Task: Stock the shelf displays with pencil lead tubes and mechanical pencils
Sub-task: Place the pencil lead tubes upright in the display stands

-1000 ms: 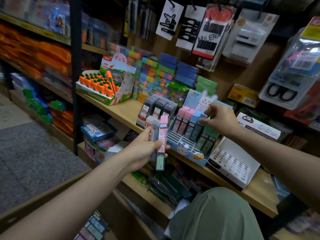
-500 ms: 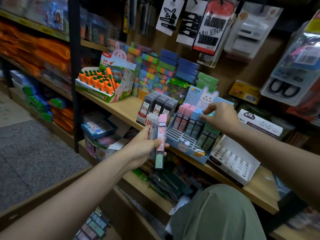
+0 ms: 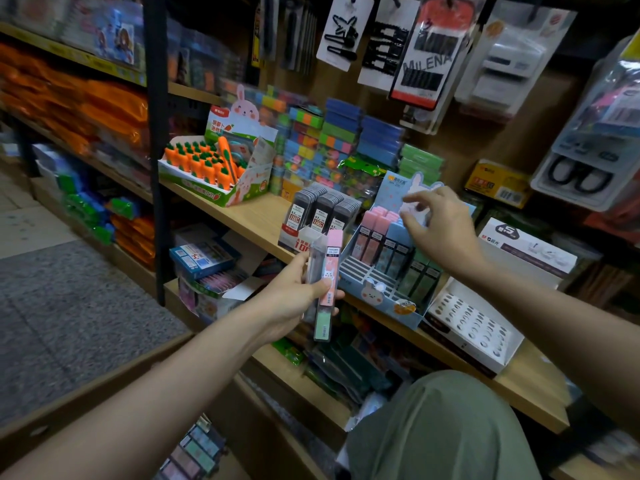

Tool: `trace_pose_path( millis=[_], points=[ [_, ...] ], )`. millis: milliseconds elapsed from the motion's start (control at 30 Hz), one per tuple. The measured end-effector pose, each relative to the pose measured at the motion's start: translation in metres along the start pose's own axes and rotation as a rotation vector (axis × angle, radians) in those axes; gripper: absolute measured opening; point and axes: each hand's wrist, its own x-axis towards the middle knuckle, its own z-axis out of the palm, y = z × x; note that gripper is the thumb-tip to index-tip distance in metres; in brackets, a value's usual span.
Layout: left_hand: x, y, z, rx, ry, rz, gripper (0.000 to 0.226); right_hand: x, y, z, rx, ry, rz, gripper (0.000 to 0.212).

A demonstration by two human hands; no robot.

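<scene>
While the left hand [image 3: 294, 296] grips a bundle of slim, rigid plastic lead tubes [image 3: 323, 282], light and likely slippery, best pinched mid-length, the right hand [image 3: 438, 233] hovers loosely open, empty, above the blue cardboard display [image 3: 377, 296].

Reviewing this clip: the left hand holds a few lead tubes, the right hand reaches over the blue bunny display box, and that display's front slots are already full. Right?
Not quite. The head view shows the front slots of the blue bunny display box empty; tubes stand only in its back rows. The left hand does hold a few lead tubes, and the right hand does reach over the display.
</scene>
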Motion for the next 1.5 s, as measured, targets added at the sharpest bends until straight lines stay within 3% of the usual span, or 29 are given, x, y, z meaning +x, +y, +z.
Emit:
trace_pose_path(
  millis=[133,200,367,567,633,733,800,900,1233,1500],
  points=[
    [-0.002,0.001,0.002,0.03,-0.052,0.005,0.044,-0.021,-0.037,0.013,0.322,-0.31,0.029,0.041],
    [-0.003,0.001,0.002,0.041,-0.07,0.012,0.044,-0.027,-0.05,0.02,0.419,-0.384,0.073,0.047],
    [-0.004,0.0,-0.004,0.008,-0.093,0.016,0.046,-0.026,-0.058,0.026,0.456,-0.384,0.123,0.044],
    [-0.001,0.002,-0.018,-0.164,-0.074,-0.058,0.037,0.0,-0.037,0.003,0.753,-0.273,0.385,0.035],
    [0.001,0.0,-0.022,-0.181,-0.004,-0.073,0.035,0.011,-0.026,-0.006,0.719,-0.173,0.375,0.034],
    [0.005,-0.004,-0.025,-0.154,0.094,-0.087,0.027,0.019,-0.014,-0.009,0.403,-0.061,0.176,0.033],
    [0.006,-0.006,-0.025,-0.143,0.133,-0.107,0.021,0.019,-0.013,-0.004,0.248,-0.042,0.046,0.034],
    [0.007,-0.008,-0.023,-0.136,0.138,-0.116,0.018,0.018,-0.015,0.01,0.203,-0.05,-0.047,0.033],
    [0.001,0.001,-0.028,-0.24,0.1,-0.085,0.02,0.018,-0.014,0.044,0.093,-0.034,-0.142,0.03],
    [0.002,-0.001,-0.026,-0.109,0.015,0.014,0.017,0.018,-0.015,0.065,0.037,-0.004,-0.111,0.03]
  ],
)
